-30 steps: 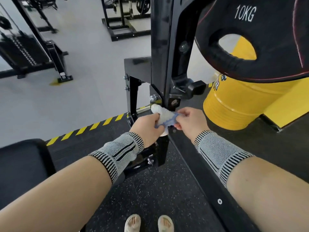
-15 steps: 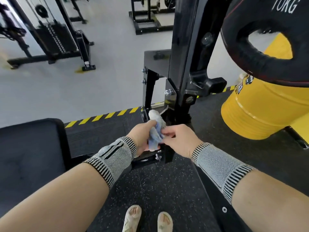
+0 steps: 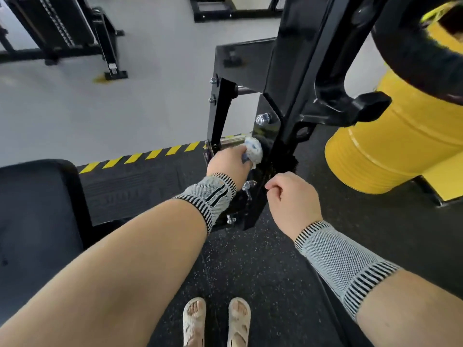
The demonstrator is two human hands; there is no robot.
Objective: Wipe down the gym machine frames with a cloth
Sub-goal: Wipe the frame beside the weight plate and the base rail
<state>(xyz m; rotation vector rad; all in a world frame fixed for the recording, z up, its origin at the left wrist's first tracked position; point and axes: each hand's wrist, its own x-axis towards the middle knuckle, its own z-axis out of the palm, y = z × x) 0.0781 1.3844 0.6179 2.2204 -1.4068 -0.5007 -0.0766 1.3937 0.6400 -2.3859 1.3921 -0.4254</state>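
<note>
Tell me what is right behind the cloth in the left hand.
The cloth in the left hand is pressed against the black machine frame, beside a shiny metal bar. The frame surface under the cloth is covered.

Glossy black metal frame; soft cloth; speckled rubber floor.

L hand w/ cloth on frame
</note>
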